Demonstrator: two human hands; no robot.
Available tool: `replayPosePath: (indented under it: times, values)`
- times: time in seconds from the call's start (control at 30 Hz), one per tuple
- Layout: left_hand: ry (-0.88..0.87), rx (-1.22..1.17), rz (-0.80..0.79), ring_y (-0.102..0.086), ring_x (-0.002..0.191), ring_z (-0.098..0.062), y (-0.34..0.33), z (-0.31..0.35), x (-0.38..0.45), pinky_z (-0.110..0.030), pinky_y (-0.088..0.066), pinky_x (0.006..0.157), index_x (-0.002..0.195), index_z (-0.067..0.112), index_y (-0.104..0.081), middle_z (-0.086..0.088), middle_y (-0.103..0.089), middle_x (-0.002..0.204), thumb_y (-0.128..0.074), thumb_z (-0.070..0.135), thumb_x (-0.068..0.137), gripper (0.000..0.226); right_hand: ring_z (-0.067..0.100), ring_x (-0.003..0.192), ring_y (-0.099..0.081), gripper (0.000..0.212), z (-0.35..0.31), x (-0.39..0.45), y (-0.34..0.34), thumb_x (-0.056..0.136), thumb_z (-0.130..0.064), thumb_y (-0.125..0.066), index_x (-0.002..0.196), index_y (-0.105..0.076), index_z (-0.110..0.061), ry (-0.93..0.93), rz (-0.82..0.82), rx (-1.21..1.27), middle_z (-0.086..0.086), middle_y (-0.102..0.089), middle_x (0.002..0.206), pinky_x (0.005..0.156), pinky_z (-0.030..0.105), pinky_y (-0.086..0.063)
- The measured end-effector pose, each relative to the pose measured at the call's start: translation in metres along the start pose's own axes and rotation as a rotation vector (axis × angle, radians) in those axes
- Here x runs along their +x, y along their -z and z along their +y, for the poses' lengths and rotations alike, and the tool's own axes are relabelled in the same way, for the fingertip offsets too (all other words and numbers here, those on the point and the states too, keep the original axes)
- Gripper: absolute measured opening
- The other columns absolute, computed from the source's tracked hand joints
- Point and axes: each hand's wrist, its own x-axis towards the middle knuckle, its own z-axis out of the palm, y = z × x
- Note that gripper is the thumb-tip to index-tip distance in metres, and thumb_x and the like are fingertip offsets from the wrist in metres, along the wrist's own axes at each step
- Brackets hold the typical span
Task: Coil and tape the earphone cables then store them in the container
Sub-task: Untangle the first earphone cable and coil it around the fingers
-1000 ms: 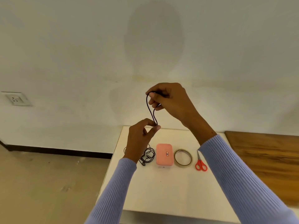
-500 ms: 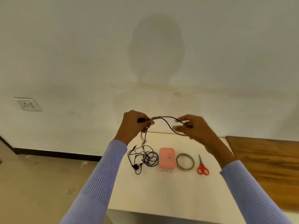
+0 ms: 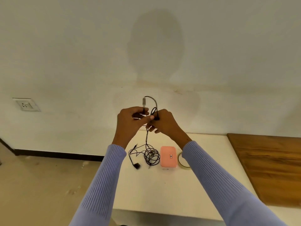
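1. Here, in the head view, both hands are raised close together above the desk (image 3: 162,190); the left hand (image 3: 130,123) has its fingers curled, pinching the black earphone cable (image 3: 154,103) near a grey piece on it.
2. The right hand (image 3: 164,123) grips small loops of the same cable.
3. Below the hands, the cable hangs to a tangled heap (image 3: 150,156) on the desk.
4. Just right of the heap lies the pink container (image 3: 168,156), then the tape roll (image 3: 181,162), partly behind the right sleeve.

Black earphone cables (image 3: 147,154), pink container (image 3: 168,157), ribbed lilac sleeves (image 3: 104,181), white table (image 3: 156,191), brown wooden board (image 3: 270,167).
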Motion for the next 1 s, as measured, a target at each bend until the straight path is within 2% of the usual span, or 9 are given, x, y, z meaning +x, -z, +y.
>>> replayPosePath:
  times: [0.13,0.23,0.27,0.33,0.4,0.47,0.63,0.8,1.0]
  values:
    - [0.167,-0.153,0.112,-0.068,0.082,-0.007,-0.007,-0.024,-0.01,-0.014,-0.051,0.066,0.118,0.014,-0.062,0.006,-0.065,0.113,-0.085,0.031,0.062,0.062,0.017,0.06,-0.064,0.012,-0.001,0.002,0.008,0.087,-0.005,-0.058,0.094,-0.067,-0.001,-0.044,0.0,0.068,0.011,-0.068,0.076,0.059,0.025,-0.054]
    - [0.286,-0.066,0.015,-0.066,0.088,-0.009,-0.016,-0.05,-0.014,-0.019,-0.049,0.074,0.136,0.013,-0.046,0.011,-0.053,0.125,-0.087,0.031,0.058,0.09,0.015,0.061,-0.064,0.012,0.001,0.004,0.01,0.088,-0.008,-0.058,0.093,-0.068,-0.003,-0.064,-0.014,0.129,0.011,-0.069,0.077,0.054,0.019,-0.049]
    - [0.301,0.006,-0.055,-0.065,0.086,-0.01,-0.02,-0.059,-0.015,-0.018,-0.048,0.072,0.134,0.014,-0.049,0.011,-0.055,0.124,-0.087,0.03,0.059,0.086,0.013,0.061,-0.064,0.012,0.002,0.004,0.01,0.089,-0.01,-0.059,0.093,-0.068,-0.004,-0.043,-0.016,0.14,0.009,-0.069,0.077,0.054,0.018,-0.049]
    - [0.299,0.094,-0.157,-0.063,0.075,-0.011,-0.029,-0.071,-0.018,-0.014,-0.047,0.065,0.117,0.015,-0.064,0.007,-0.065,0.11,-0.084,0.025,0.066,0.056,0.01,0.063,-0.064,0.011,0.001,0.003,0.009,0.089,-0.013,-0.06,0.094,-0.068,-0.006,0.01,-0.022,0.159,0.008,-0.069,0.078,0.056,0.018,-0.051]
    - [0.318,0.056,-0.188,-0.06,0.066,-0.011,-0.036,-0.078,-0.021,-0.012,-0.048,0.054,0.098,0.01,-0.072,0.0,-0.071,0.087,-0.074,0.014,0.078,0.02,0.009,0.064,-0.064,0.011,0.0,0.003,0.01,0.089,-0.014,-0.06,0.093,-0.068,-0.007,0.047,-0.023,0.166,0.007,-0.069,0.079,0.058,0.019,-0.052]
    - [0.352,0.019,-0.194,-0.059,0.06,-0.01,-0.037,-0.085,-0.02,-0.013,-0.047,0.049,0.087,0.006,-0.07,-0.004,-0.07,0.074,-0.065,0.005,0.084,0.006,0.01,0.063,-0.064,0.012,0.002,0.001,0.016,0.09,-0.011,-0.058,0.093,-0.068,-0.004,0.063,0.021,0.156,0.008,-0.069,0.078,0.058,0.021,-0.051]
    - [0.378,0.112,-0.141,-0.059,0.055,-0.014,-0.017,-0.103,-0.005,-0.015,-0.051,0.052,0.079,0.0,-0.072,-0.009,-0.066,0.065,-0.07,0.001,0.078,0.002,0.014,0.061,-0.061,0.013,0.019,-0.008,0.046,0.089,-0.007,-0.058,0.096,-0.067,0.0,0.054,0.212,0.291,0.01,-0.066,0.075,0.052,0.019,-0.049]
    - [0.309,0.273,-0.121,-0.056,0.059,-0.008,-0.004,-0.105,0.014,-0.016,-0.046,0.056,0.083,0.002,-0.074,-0.008,-0.067,0.07,-0.073,0.011,0.079,0.01,0.015,0.057,-0.061,0.009,0.053,-0.019,0.053,0.09,-0.009,-0.059,0.092,-0.066,-0.004,-0.018,0.169,0.17,0.005,-0.066,0.07,0.049,0.018,-0.05]
    - [0.343,-0.027,-0.138,-0.063,0.048,-0.004,-0.005,-0.069,0.023,-0.012,-0.051,0.052,0.088,-0.006,-0.071,-0.011,-0.067,0.066,-0.069,0.003,0.081,0.012,0.009,0.052,-0.062,0.021,0.08,-0.018,0.031,0.077,-0.02,-0.075,0.09,-0.067,-0.005,-0.124,0.062,-0.003,0.0,-0.066,0.066,0.048,0.019,-0.051]
